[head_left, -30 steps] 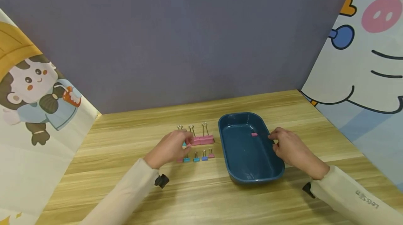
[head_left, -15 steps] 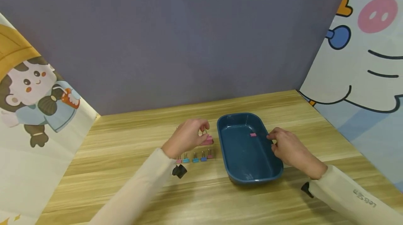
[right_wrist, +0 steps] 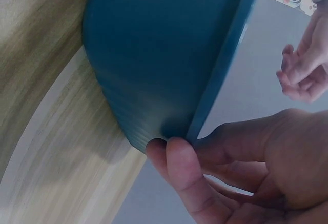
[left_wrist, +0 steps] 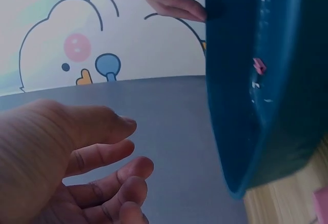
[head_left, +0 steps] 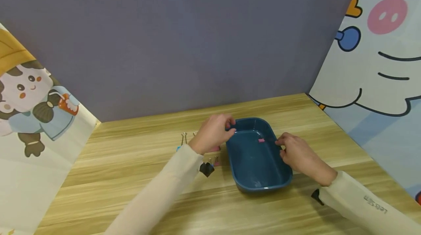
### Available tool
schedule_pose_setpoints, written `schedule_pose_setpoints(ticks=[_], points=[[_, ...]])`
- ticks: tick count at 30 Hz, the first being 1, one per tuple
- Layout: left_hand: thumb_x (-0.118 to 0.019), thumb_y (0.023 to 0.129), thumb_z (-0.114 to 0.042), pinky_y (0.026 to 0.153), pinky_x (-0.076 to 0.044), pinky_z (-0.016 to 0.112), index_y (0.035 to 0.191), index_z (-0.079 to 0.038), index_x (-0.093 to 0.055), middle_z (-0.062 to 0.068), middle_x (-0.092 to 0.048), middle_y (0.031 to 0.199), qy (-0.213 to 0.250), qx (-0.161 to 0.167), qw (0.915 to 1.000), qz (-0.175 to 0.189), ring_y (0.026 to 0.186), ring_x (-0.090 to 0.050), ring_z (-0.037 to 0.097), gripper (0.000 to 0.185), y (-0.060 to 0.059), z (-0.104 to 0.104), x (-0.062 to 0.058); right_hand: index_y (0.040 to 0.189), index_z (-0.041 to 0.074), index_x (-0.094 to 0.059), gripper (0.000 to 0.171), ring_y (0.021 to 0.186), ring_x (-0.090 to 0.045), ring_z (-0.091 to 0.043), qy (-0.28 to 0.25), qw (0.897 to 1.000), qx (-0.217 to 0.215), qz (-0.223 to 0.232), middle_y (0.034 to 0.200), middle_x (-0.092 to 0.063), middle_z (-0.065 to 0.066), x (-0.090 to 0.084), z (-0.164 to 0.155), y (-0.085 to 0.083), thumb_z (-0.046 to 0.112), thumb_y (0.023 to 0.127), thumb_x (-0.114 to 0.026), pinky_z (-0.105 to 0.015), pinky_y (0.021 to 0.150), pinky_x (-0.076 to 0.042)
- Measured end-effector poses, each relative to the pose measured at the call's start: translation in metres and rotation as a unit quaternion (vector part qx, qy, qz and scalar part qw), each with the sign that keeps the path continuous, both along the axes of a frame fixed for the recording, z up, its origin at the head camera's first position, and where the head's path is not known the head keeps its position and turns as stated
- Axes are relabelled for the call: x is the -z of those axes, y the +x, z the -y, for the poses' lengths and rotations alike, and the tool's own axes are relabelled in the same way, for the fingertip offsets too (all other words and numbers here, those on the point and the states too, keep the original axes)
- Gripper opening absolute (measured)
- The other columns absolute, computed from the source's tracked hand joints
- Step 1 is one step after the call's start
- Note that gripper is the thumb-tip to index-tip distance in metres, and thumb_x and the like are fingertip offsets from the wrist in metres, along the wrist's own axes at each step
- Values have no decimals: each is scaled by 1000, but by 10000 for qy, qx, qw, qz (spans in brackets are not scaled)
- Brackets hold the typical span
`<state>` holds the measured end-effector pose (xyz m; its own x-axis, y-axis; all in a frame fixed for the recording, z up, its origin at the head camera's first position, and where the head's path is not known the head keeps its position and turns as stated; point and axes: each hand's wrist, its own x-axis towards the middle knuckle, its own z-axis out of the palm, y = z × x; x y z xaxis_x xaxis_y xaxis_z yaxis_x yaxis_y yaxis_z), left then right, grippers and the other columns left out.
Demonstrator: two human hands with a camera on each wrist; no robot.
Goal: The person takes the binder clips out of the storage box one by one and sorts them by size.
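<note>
My right hand (head_left: 299, 154) pinches the right rim of a dark blue plastic basin (head_left: 250, 171); the right wrist view shows the thumb and fingertips on either side of that rim. Above the basin's far left corner hovers my left hand (head_left: 212, 132). Its fingers (left_wrist: 110, 183) are loosely bent, with nothing between them in the left wrist view. A small pink binder clip (head_left: 261, 140) lies inside the basin. Left of the basin, a larger pink binder clip (head_left: 215, 149) and a small pink one (head_left: 216, 163) are partly covered by the left hand and sleeve.
A blue binder clip (head_left: 179, 148) with upright wire handles stands farther left on the wooden table (head_left: 131, 154). The left arm hides other clips. A grey panel (head_left: 197, 45) rises behind the table, with cartoon-printed panels at both sides.
My left hand has moved right and away from me, from the row of clips to over the basin's corner. The right hand keeps its hold on the rim.
</note>
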<state>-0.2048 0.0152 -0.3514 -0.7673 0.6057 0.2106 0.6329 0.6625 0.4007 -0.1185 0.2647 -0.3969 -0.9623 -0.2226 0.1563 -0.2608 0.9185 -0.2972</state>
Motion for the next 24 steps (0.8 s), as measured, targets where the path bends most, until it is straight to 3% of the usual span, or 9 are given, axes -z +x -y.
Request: schedule_pose_setpoints(ticks=[9, 24], points=[[-65, 90, -23, 60, -46, 25, 109, -12, -65, -5, -58, 83, 183, -63, 9994, 292, 66, -55, 9, 22, -13, -41, -2, 103, -11, -65, 25, 81, -62, -28, -4, 9998, 61, 213, 103, -57, -18, 1, -2, -1, -5, 79, -66, -39, 66, -51], [-66, 90, -20, 54, -44, 24, 103, -12, -67, -5, -56, 71, 73, -188, 9987, 460, 55, -53, 9, 16, -30, -84, 25, 103, -11, -66, 25, 79, -61, -27, -48, 9999, 26, 143, 102, -58, -17, 0, -3, -2, -5, 79, -66, -39, 65, -51]])
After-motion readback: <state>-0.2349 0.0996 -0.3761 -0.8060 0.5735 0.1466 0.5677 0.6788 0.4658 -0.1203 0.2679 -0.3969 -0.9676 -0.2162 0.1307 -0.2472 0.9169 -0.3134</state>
